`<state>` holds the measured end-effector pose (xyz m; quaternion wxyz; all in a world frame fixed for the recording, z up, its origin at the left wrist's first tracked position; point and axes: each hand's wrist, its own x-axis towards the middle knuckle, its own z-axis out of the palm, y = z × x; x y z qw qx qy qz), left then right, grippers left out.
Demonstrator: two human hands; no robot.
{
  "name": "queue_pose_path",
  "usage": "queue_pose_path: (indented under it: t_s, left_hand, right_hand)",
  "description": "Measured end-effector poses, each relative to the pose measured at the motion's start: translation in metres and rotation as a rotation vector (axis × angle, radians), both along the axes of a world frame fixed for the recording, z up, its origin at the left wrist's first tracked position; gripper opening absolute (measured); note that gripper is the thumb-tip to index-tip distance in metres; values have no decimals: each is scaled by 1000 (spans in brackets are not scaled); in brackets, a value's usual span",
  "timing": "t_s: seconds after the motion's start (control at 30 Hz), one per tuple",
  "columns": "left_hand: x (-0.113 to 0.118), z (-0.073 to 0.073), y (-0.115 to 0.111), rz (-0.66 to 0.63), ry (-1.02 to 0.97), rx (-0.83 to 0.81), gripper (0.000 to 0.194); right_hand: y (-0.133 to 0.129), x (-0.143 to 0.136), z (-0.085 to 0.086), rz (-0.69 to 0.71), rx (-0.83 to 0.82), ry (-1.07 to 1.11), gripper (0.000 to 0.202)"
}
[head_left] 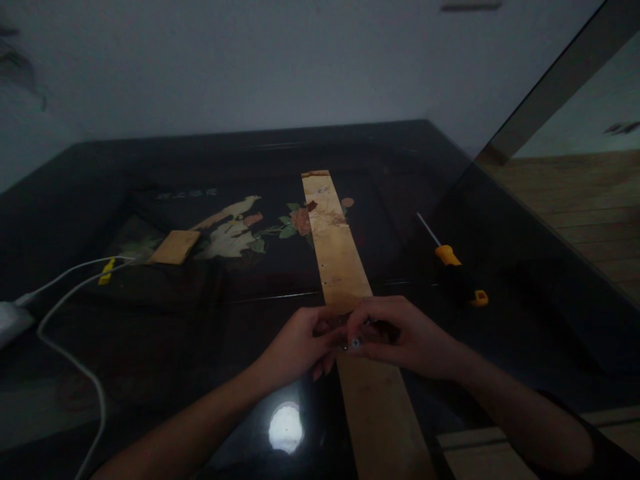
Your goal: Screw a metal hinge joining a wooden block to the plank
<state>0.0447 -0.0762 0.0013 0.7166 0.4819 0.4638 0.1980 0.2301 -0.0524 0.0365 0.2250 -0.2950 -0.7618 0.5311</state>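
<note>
Over a long wooden board (340, 257), my two hands meet with their fingertips together. My right hand (400, 333) is closed in a pinch around a small, shiny screw (355, 343), its cross-marked head showing near the thumb. My left hand (307, 343) is curled, its fingers pressed against those of the right; whatever lies inside it is hidden and dim. The board runs away from me across the dark table, with two small dark holes and a stained, chipped far end. To the right of the board rests a yellow-and-black screwdriver (447, 257), its shaft pointing away from me.
The glossy dark table (260, 280) bears a painted bird and flowers. On the left lie a small wooden block (176, 247), a white cable (75, 363) with a yellow tag (107, 271), and a white plug-like piece (13, 323). A pale wall (250, 67) stands behind.
</note>
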Motion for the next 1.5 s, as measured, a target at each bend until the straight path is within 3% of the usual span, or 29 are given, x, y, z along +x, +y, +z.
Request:
queue_pose_path:
  t_s: [0.2,0.33,0.43,0.57,0.67,0.83,1.03,1.13,1.23,1.33,1.4,1.5]
  left_hand:
    - [-9,12,6,55,36,125,36]
    - [-46,22,23,196,293,384,32]
    - [-93,24,37,257,473,498,31]
    - [-160,19,49,378,734,477,42]
    - [-197,13,53,429,963,516,45]
    - [-233,12,50,289,1058,515,41]
    - [-253,15,44,117,1104,520,32]
    - [-256,14,42,120,1154,517,29]
    - [-258,12,41,120,1234,500,25]
    - [-262,10,41,125,1280,506,22]
    - [-266,9,40,146,1289,508,24]
    - [-268,10,40,164,1298,497,29]
  right_hand:
    - [10,2,-4,-208,-456,124,24]
    - [14,3,-9,-259,-648,150,24]
    - [14,5,-11,-301,-623,100,25]
    - [14,9,-14,-318,-532,-4,28]
    - [15,9,-15,-337,-485,-33,31]
    - [17,7,-16,-429,-444,-60,38]
    - [20,0,-12,-486,-428,-101,44]
    - [22,-16,1,-351,-350,-195,42]
    - [26,-46,16,-79,-192,-279,36]
    - [31,-92,25,159,19,-322,28]
    - [33,-128,24,287,290,-462,28]
    - [33,-183,15,399,426,-485,23]
